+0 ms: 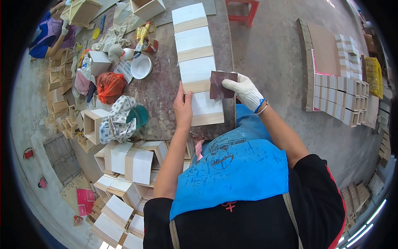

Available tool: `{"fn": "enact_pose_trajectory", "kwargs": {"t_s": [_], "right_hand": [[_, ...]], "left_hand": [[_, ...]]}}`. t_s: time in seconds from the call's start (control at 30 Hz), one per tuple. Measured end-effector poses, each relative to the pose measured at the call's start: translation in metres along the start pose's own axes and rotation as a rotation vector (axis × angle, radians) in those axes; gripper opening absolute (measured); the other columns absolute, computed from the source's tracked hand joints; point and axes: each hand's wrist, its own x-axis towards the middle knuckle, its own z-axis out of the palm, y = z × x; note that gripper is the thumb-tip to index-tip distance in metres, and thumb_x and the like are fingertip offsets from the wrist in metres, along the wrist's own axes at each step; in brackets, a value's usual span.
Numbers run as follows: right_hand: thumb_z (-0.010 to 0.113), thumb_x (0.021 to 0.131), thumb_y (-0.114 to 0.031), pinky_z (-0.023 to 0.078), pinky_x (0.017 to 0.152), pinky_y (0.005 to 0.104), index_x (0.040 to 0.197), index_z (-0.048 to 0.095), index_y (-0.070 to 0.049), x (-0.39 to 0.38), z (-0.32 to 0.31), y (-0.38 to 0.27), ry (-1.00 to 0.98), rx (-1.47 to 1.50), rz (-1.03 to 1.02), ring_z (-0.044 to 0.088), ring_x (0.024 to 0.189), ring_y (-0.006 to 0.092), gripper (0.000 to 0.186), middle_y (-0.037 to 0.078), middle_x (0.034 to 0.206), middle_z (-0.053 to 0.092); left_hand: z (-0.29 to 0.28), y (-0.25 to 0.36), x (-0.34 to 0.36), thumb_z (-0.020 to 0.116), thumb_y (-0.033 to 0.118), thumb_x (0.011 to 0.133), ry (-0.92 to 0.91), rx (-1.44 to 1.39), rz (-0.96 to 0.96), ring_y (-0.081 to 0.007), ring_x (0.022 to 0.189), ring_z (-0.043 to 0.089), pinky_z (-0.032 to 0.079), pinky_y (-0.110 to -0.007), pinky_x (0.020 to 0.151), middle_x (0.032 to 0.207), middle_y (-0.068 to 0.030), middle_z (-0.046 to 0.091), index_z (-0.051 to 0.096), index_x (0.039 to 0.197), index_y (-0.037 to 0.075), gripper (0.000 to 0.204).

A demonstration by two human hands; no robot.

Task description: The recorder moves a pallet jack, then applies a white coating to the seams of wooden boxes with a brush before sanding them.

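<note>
In a row along the workbench (163,108) stand several small wooden boxes, their upper faces white with a bare wood strip. My left hand (183,108), bare, grips the left side of the nearest wooden box (207,103), thumb near its top edge and fingers along the side. A white knitted glove covers my right hand (244,89), which pinches a dark brown sheet of sandpaper (219,86) between thumb and fingers. The sandpaper lies against the right edge of the row, where the two nearest boxes meet. My right fingers are mostly hidden beneath it.
Left on the bench are a white bowl (141,67), paint brushes (141,37), a red plastic bag (110,87) and rags (118,117). Wooden boxes (139,165) are stacked below left. More boxes (338,95) fill a pallet at right. A co-worker (47,35) is at far left; a red stool (244,16) stands beyond.
</note>
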Motion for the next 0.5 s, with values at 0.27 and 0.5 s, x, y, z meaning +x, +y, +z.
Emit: {"fn": "enact_pose_trajectory", "kwargs": {"t_s": [0.27, 0.5], "right_hand": [[0.068, 0.096, -0.021, 0.054, 0.094, 0.0337, 0.127, 0.061, 0.002, -0.031, -0.032, 0.015, 0.022, 0.058, 0.061, 0.066, 0.104, 0.0155, 0.040, 0.008, 0.116, 0.070], [0.067, 0.095, -0.022, 0.050, 0.100, 0.0333, 0.134, 0.058, 0.002, -0.046, -0.008, 0.028, -0.007, 0.012, 0.104, 0.063, 0.110, 0.0158, 0.046, 0.008, 0.123, 0.067]], "left_hand": [[-0.003, -0.039, -0.021, 0.059, 0.025, 0.101, 0.073, -0.092, -0.021, -0.0304, 0.139, 0.047, 0.035, -0.037, 0.115, 0.150, -0.0271, 0.045, 0.030, 0.155, -0.003, 0.067], [-0.007, -0.036, -0.034, 0.060, 0.027, 0.101, 0.004, 0.003, -0.072, -0.0288, 0.138, 0.048, 0.036, -0.036, 0.113, 0.150, -0.0245, 0.047, 0.031, 0.154, -0.003, 0.067]]}}
